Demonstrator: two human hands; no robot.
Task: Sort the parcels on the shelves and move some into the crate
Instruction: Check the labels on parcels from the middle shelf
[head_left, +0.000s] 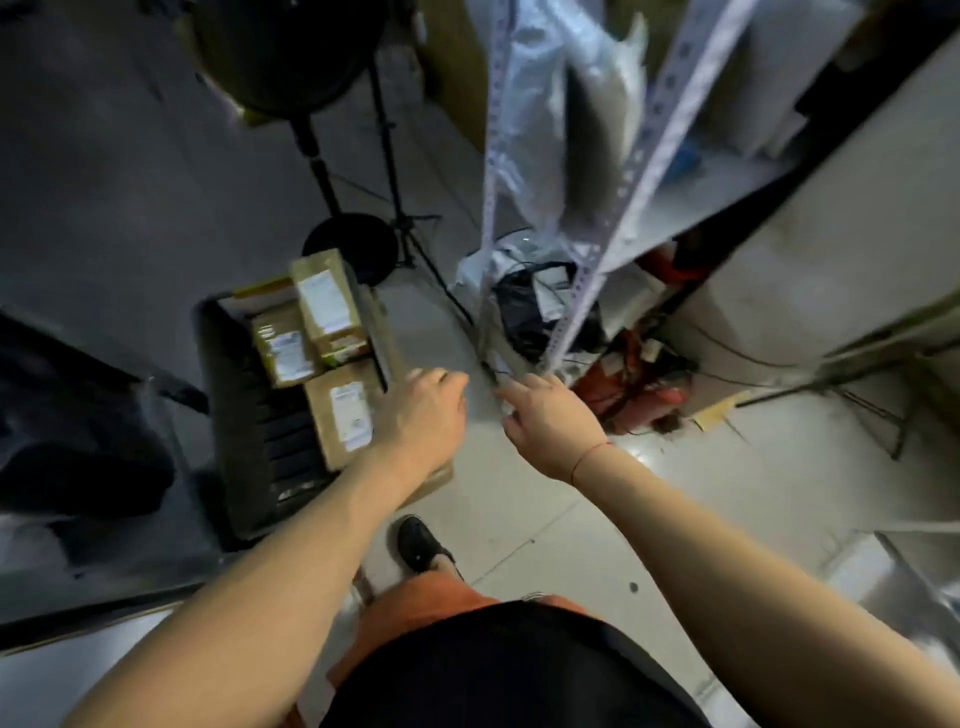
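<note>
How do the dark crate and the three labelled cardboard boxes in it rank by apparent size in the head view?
1. Dark crate
2. Nearest box
3. Raised far box, similar; nearness unsure
4. Middle box

left hand — my arm stretched forward, palm down, fingers loosely bent, holding nothing | right hand — arm forward too, fingers loosely curled, nothing held, hands near each other

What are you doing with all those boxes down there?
A person is sorting parcels. Three labelled cardboard boxes already sit in the dark crate on the floor. Both hands are empty: the left hand hovers by the crate, and the right hand reaches toward the metal shelf rack, where bagged parcels wait.
</note>
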